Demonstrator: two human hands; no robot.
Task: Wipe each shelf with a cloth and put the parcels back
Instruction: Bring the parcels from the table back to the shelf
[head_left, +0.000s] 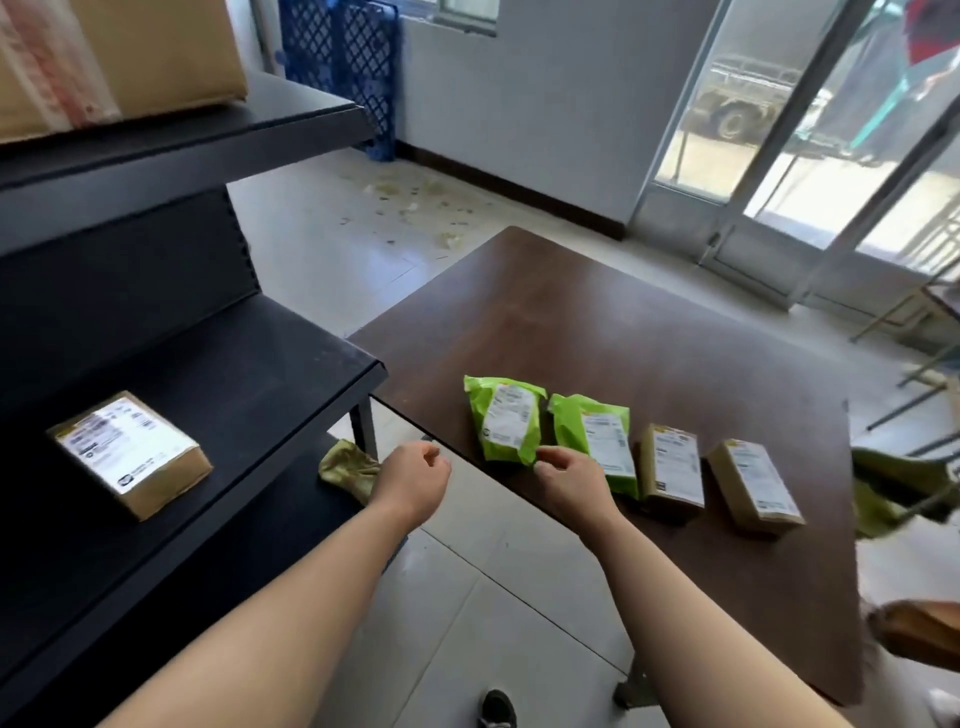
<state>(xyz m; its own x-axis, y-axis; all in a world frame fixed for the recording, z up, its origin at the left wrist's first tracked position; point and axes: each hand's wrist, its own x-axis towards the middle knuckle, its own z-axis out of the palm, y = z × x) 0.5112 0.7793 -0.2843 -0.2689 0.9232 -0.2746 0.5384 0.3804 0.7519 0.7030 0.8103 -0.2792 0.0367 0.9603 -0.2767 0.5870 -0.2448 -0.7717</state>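
At 10 o'clock the carton (104, 57) is cut off by the top and left edges. At 7 o'clock the left hand (413, 480) covers the right end of the cloth (345, 467). The right hand (571, 480) hides the near corner of the second green bag (592, 426). Whether its fingertips pinch the first green bag (506, 421) cannot be told. The labels (119, 441) are too blurred to read. At 6 o'clock a shoe (496, 709) is cut by the bottom edge. At 4 o'clock a blurred brown thing (919, 631) runs off the right edge.
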